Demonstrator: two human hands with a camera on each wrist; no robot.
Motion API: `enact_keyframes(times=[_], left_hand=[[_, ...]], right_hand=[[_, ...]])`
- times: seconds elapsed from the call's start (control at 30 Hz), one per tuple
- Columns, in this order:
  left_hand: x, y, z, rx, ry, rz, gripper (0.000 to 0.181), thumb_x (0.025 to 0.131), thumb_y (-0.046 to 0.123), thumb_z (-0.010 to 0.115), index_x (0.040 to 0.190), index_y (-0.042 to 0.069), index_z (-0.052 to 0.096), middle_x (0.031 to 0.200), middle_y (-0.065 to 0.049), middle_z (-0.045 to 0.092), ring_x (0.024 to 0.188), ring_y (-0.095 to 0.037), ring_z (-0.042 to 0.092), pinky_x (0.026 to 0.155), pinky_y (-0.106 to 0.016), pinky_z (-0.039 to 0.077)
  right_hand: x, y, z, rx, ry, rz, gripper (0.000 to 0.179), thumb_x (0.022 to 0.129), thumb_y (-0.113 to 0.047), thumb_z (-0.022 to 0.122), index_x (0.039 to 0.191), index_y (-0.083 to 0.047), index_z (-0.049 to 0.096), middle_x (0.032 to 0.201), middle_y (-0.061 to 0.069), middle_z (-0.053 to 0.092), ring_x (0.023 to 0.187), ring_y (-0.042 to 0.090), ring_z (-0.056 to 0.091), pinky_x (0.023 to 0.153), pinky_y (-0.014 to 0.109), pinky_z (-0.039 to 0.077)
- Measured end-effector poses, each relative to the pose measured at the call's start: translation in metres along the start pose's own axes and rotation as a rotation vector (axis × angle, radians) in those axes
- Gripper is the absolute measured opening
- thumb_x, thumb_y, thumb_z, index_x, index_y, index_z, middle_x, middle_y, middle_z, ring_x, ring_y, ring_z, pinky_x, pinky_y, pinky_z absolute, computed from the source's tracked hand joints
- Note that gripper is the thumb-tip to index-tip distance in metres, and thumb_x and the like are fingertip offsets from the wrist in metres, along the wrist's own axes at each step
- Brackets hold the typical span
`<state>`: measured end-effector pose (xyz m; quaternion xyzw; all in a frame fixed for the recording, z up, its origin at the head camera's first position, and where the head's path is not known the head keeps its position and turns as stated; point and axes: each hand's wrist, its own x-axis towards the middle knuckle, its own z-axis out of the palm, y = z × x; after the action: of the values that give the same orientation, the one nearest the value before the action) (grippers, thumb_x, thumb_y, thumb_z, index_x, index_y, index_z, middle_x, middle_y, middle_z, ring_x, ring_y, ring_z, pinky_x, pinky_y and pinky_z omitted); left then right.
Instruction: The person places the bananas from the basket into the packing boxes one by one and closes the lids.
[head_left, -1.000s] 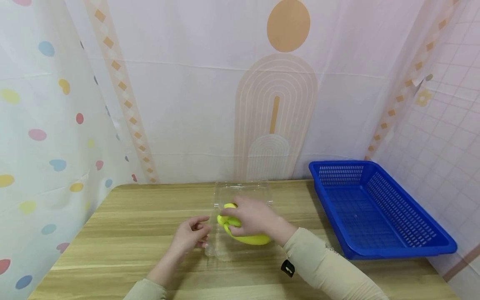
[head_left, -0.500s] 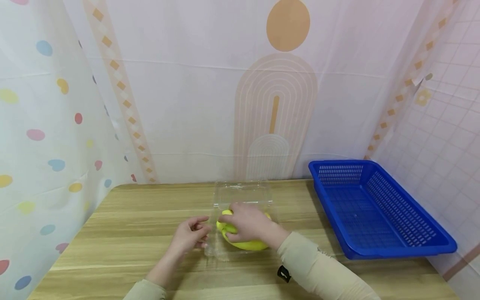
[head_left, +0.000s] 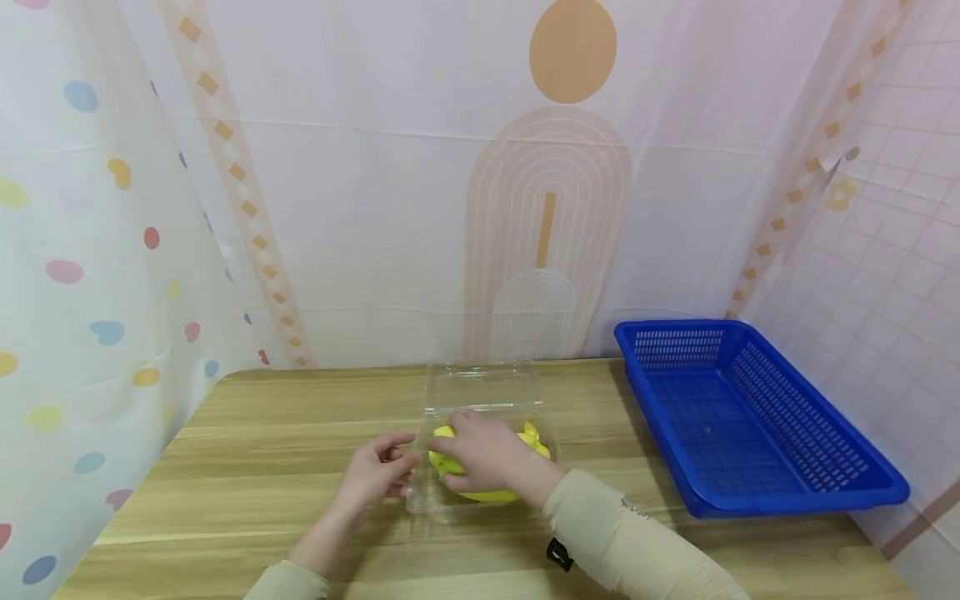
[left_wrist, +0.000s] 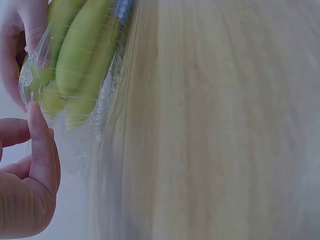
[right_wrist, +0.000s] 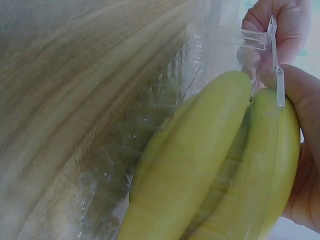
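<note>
A bunch of yellow bananas [head_left: 531, 437] lies in a clear plastic clamshell container [head_left: 483, 387], whose lid is folded back toward the wall. My right hand [head_left: 483, 454] grips the bunch from above, fingers curled over the stem end at the left. Several bananas [right_wrist: 175, 170] show through the clear wall in the right wrist view. At the container's left side, my left hand [head_left: 378, 471] pinches the rim between thumb and fingers. The left wrist view has a fingertip of that hand [left_wrist: 30, 185] right at the rim, below the bananas [left_wrist: 82, 50].
A blue plastic basket [head_left: 720, 417] with perforated sides stands on the wooden table [head_left: 300, 408] at the right. Behind the table hangs a patterned curtain [head_left: 375, 208]. A black strap [head_left: 558, 554] hangs by the right sleeve.
My right hand has lowered the bananas into the container, moving toward me and slightly left. The left hand has stayed at the container's left side.
</note>
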<state>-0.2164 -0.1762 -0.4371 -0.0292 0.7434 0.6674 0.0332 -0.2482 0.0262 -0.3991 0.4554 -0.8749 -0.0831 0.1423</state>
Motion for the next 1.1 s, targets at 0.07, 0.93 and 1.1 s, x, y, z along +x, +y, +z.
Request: enact_keyframes(times=[0.07,0.93,1.1], left_hand=[[0.0,0.0,0.0,0.0,-0.006,-0.001,0.042,0.094,-0.002,0.064,0.133,-0.011,0.053,0.092,-0.01,0.059,0.069,-0.017,0.06,0.053,-0.024,0.056],[0.0,0.002,0.001,0.015,0.008,0.002,0.042,0.093,-0.005,0.063,0.133,-0.012,0.052,0.09,-0.01,0.056,0.069,-0.018,0.061,0.053,-0.024,0.056],[0.001,0.001,0.0,0.014,0.006,0.002,0.042,0.093,-0.004,0.063,0.133,-0.012,0.053,0.09,-0.01,0.055,0.069,-0.018,0.06,0.053,-0.024,0.057]], right_hand=[[-0.002,0.001,0.0,0.018,-0.01,0.009,0.047,0.091,-0.053,0.062,0.133,-0.031,0.06,0.107,0.003,0.059,0.084,0.013,0.056,0.054,0.025,0.049],[-0.062,0.051,-0.003,0.471,0.223,0.151,0.047,0.093,-0.035,0.069,0.134,-0.012,0.061,0.131,0.007,0.06,0.12,0.025,0.056,0.102,0.043,0.048],[-0.073,0.058,-0.001,0.505,0.276,0.225,0.046,0.093,-0.031,0.07,0.134,-0.011,0.061,0.128,0.007,0.061,0.119,0.026,0.056,0.1,0.046,0.049]])
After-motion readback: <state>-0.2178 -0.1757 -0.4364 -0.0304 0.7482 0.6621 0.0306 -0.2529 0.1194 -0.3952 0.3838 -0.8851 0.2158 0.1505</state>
